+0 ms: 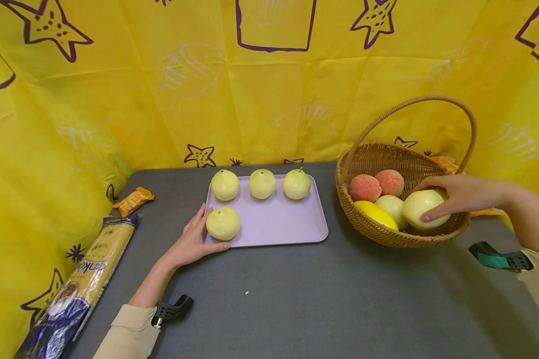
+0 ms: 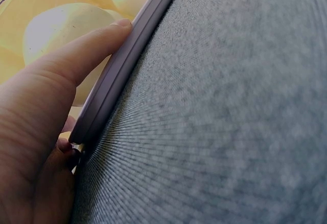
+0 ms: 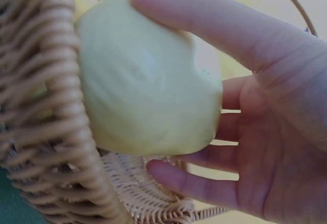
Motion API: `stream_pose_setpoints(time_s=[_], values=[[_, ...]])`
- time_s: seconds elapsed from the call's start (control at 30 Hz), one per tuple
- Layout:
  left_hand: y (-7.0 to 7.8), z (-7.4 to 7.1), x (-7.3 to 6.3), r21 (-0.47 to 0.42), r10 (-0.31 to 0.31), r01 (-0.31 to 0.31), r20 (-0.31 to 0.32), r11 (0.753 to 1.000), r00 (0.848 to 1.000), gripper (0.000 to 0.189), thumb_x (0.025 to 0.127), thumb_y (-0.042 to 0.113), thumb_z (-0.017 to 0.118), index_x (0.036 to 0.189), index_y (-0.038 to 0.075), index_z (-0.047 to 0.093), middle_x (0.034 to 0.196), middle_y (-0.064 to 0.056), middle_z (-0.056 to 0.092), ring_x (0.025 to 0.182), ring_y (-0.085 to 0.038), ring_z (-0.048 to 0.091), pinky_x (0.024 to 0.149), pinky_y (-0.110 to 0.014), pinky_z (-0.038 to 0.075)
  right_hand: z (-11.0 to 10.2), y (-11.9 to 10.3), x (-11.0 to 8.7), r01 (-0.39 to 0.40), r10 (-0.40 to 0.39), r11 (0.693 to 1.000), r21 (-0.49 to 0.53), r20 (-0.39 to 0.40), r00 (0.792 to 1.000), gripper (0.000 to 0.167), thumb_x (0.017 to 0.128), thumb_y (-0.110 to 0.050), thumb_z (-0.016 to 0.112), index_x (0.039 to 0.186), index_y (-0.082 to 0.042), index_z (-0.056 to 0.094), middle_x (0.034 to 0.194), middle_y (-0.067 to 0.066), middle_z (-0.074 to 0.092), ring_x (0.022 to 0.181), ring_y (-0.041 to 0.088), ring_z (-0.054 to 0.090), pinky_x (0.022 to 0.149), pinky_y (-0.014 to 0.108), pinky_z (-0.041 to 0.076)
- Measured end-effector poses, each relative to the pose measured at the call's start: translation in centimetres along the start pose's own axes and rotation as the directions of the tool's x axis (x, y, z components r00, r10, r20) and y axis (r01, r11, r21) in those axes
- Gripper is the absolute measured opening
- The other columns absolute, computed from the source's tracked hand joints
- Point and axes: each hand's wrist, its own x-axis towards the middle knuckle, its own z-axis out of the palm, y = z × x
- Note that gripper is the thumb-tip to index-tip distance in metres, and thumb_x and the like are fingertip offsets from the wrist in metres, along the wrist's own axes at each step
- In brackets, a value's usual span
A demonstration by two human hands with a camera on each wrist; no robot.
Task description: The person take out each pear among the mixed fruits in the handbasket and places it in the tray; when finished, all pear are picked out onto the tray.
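Note:
My left hand (image 1: 194, 238) rests at the near left corner of a lilac tray (image 1: 278, 219). Its thumb lies straight along the front rim (image 2: 115, 81), and its fingers touch the left side. Four-sided and shallow, the tray carries several pale green, pomelo-like fruits (image 1: 223, 223), three along the back. At the right, my right hand (image 1: 460, 194) grips another pale green pomelo-like fruit (image 3: 148, 81) inside a wicker basket (image 1: 400, 242), thumb on the near side and fingers behind. Beside it are two peaches (image 1: 365, 189), a yellow fruit (image 1: 377, 214) and one more pale green fruit (image 1: 392, 207).
An orange snack packet (image 1: 134, 201) and a long yellow-and-blue package (image 1: 87, 279) lie on the left of the grey table (image 1: 296, 299). The basket's tall handle (image 1: 424, 98) arches over its contents. Yellow patterned cloth (image 1: 260, 114) hangs behind. Orange packaging shows partly behind the basket.

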Motion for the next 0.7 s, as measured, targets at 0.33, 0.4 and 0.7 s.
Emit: stream_pose_setpoints(time_s=[0.33, 0.4, 0.7], values=[[0.1, -0.1, -0.1, -0.006, 0.002, -0.002, -0.001, 1.0, 1.0, 0.113, 0.077, 0.049, 0.079, 0.156, 0.004, 0.013, 0.161, -0.02, -0.004, 0.143, -0.049, 0.002, 0.106, -0.07, 0.004, 0.3, -2.8, 0.0, 0.01, -0.009, 1.0, 0.012, -0.129, 0.992, 0.057, 0.079, -0.04, 0.081, 0.127, -0.022, 0.056, 0.103, 0.002, 0.062, 0.082, 0.019, 0.056, 0.066, 0.033, 0.045], [0.2, -0.1, -0.1, -0.005, 0.001, -0.001, -0.001, 1.0, 1.0, 0.113, 0.076, 0.049, 0.08, 0.156, 0.004, 0.013, 0.161, -0.02, -0.004, 0.143, -0.049, 0.002, 0.106, -0.07, 0.004, 0.4, -3.5, 0.1, 0.008, -0.008, 1.0, -0.002, -0.159, 0.987, 0.059, 0.078, -0.041, 0.081, 0.128, -0.021, 0.056, 0.104, 0.003, 0.062, 0.081, 0.018, 0.055, 0.065, 0.033, 0.044], [-0.1, 0.0, 0.0, -0.002, 0.008, -0.008, -0.002, 1.0, 1.0, 0.113, 0.077, 0.049, 0.079, 0.156, 0.005, 0.013, 0.162, -0.019, -0.004, 0.143, -0.049, 0.002, 0.106, -0.07, 0.004, 1.4, -7.1, 0.9, -0.047, 0.078, 0.993, 0.111, -0.297, 0.952, 0.061, 0.075, -0.044, 0.083, 0.128, -0.031, 0.058, 0.109, 0.004, 0.063, 0.09, 0.025, 0.055, 0.071, 0.043, 0.036]])
